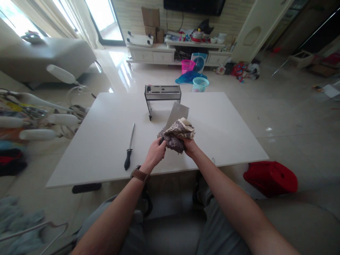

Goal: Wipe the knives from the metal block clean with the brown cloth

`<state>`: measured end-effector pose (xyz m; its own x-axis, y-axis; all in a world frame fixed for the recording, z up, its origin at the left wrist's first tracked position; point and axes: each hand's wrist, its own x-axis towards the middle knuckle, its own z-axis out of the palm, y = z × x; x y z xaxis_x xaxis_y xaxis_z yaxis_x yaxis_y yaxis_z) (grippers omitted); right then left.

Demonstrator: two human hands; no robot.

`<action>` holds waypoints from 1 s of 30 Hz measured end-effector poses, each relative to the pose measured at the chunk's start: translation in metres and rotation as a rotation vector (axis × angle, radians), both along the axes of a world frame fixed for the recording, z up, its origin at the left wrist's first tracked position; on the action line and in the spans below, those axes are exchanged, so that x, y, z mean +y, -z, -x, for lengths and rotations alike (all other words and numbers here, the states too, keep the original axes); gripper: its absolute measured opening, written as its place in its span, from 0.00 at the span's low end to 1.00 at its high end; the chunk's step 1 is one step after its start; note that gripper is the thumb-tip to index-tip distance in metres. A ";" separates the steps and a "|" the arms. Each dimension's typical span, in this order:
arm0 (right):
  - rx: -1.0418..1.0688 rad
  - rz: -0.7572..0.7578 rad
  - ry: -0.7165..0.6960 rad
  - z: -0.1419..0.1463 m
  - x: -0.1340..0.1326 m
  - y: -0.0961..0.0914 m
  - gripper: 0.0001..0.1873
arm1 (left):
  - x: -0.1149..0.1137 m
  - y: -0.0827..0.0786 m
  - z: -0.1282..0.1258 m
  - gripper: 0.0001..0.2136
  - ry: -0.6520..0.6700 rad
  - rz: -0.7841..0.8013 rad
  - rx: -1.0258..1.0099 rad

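Observation:
My left hand point(156, 153) is closed round the dark handle of a cleaver, whose broad grey blade point(177, 112) sticks up and away over the white table point(106, 141). My right hand point(189, 146) grips a crumpled brown patterned cloth point(177, 134) that is wrapped against the lower part of the blade. A brown watch strap sits on my left wrist. Left of my hands, a sharpening steel point(129, 147) with a black handle lies flat on the table.
A metal knife rack point(162, 96) stands at the table's far middle. Behind it on the floor are a pink basket point(187, 66) and a teal basket point(200, 84). A red bag point(271, 176) lies right of the table. Drying-rack arms are at the left.

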<state>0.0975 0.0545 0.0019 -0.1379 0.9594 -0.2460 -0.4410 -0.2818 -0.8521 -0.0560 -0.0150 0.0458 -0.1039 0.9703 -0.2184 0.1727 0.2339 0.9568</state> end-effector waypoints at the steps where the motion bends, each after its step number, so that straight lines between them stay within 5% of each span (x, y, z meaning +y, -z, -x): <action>1: 0.000 -0.001 0.001 0.000 0.000 0.000 0.29 | 0.000 0.000 0.000 0.09 0.000 0.003 0.000; 9: 0.030 -0.009 0.061 0.000 0.003 -0.002 0.31 | -0.001 0.002 -0.001 0.09 0.019 0.026 0.001; 16: 0.056 -0.040 0.149 -0.017 0.019 -0.009 0.28 | -0.002 -0.006 0.010 0.14 0.171 0.054 0.066; 28: -0.048 -0.369 0.424 -0.065 0.051 -0.030 0.24 | 0.001 -0.020 0.045 0.16 0.324 0.127 0.166; 30: -0.099 -0.335 0.350 -0.074 0.049 -0.038 0.24 | 0.002 -0.017 0.056 0.17 0.336 0.147 0.225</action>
<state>0.1719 0.1032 0.0402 0.2148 0.9726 0.0885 -0.3727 0.1654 -0.9131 -0.1124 -0.0125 0.0631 0.1516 0.9186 -0.3649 0.4629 0.2602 0.8473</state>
